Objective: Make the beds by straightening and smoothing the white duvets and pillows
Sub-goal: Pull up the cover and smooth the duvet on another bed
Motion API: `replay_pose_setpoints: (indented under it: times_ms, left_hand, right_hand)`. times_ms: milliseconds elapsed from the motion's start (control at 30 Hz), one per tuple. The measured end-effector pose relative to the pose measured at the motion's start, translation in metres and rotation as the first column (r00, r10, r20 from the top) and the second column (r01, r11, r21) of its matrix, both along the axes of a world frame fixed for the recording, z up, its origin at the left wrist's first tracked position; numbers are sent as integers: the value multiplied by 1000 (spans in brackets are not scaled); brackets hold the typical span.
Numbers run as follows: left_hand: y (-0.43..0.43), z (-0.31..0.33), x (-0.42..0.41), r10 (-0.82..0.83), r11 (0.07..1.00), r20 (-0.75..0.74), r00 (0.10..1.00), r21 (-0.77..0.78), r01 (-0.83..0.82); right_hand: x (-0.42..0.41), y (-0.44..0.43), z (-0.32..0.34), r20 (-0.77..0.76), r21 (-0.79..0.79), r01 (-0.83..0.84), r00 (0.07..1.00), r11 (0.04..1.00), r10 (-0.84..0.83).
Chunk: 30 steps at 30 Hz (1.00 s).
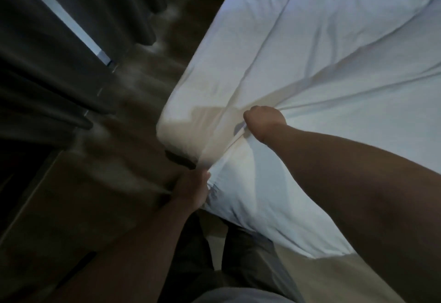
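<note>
Since the near corner looks to need pulling square, my left grip is clenched on the edge of the white duvet where it drops off the bed. Just beyond, my right grip bunches a fistful of its top, so creases fan out from the fist; I judge the two holds are there for tension. Farther off, the duvet lies creased along the bed, with dark curtains well apart.

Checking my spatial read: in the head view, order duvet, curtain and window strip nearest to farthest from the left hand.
1. The duvet, its edge gripped by the left hand.
2. The curtain, off to the left.
3. The window strip, upper left, between curtain folds.
</note>
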<state>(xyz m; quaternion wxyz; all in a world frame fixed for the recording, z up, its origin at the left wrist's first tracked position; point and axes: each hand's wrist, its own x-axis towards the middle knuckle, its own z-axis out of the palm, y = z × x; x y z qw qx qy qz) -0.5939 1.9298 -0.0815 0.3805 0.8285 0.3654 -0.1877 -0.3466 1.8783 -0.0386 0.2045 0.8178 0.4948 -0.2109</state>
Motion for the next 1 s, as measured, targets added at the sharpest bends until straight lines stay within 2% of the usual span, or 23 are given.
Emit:
replay_pose_setpoints:
  times_ms: [67,233,333,433,500,567,700,833,1000]
  left_hand:
    - [18,-20,4,-91,996,-67,994,-5,90]
    - [46,-82,18,-201,979,-123,972,-43,197]
    - [56,-115,28,-275,961,-159,948,-61,269]
    - [63,-132,39,-368,930,-225,902,-110,352]
    - [66,-128,50,-462,886,-290,838,-109,451]
    - [72,-107,62,-470,877,-353,809,-83,473]
    - [74,-32,97,-425,883,-373,825,29,468]
    - [49,52,135,-467,844,-260,845,153,514]
    - [-23,150,163,-651,699,-42,758,355,621]
  right_hand:
    - [0,12,-24,-13,13,61,998,998,-61]
    - [11,27,-79,-52,55,192,981,980,-189]
    - [13,30,-109,-5,139,187,982,972,-189]
    - [6,29,-127,27,169,204,977,964,-211]
    - [1,28,-125,34,183,209,975,961,-219]
    - [-9,23,-110,30,201,213,974,956,-223]
    - [-29,-9,-45,-33,160,340,940,927,-340]
    - [-41,-72,31,-7,171,480,874,861,-486]
    - [-43,-169,121,-28,256,651,744,714,-668]
